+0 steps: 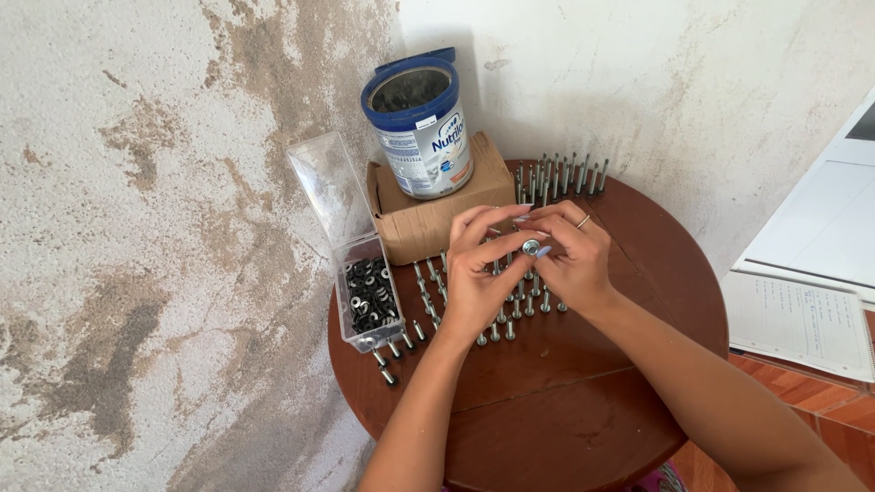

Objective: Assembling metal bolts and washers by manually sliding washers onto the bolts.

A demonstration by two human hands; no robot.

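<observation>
Head view shows us both hands meeting over the round worktop (565,401). Our left hand (478,282) and right hand (574,260) pinch one bolt (530,247) between their fingertips, its head pointing up at us.

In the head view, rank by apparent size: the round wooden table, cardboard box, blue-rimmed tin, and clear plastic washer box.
1. round wooden table
2. cardboard box
3. blue-rimmed tin and clear plastic washer box, lid open: too alike to rank.
</observation>
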